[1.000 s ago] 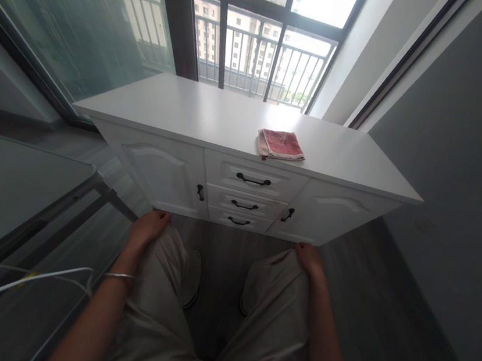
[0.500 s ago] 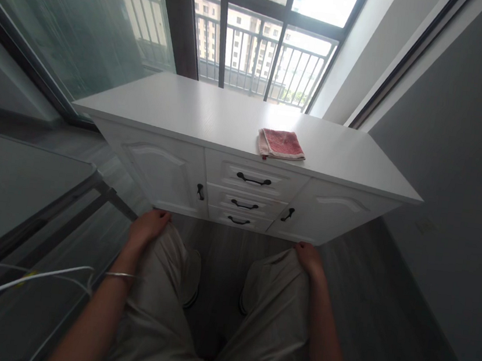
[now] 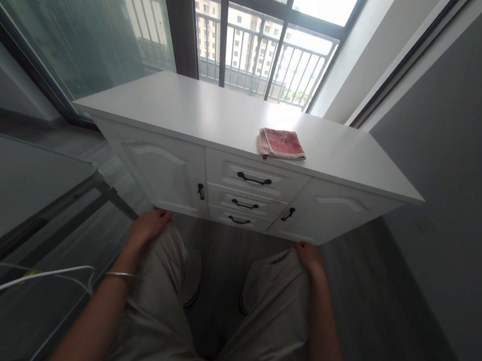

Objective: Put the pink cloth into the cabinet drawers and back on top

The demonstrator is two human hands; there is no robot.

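Currently both hands were empty, left hand (image 3: 148, 226) and right hand (image 3: 309, 256) resting palm-down on the knees, well short of the folded red cloth (image 3: 281, 144) near the cabinet (image 3: 214, 115) top's front edge: probably soft, light, limp; best pinched at a corner.

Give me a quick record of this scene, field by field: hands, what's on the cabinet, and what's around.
left hand: resting on the left knee, holding nothing
right hand: resting on the right knee, holding nothing
cloth: red, folded, lying on the cabinet top near its front edge
cabinet: white, two doors, three drawers in the middle, all shut
cable: white, at the left beside the left arm
window: behind the cabinet, railing outside
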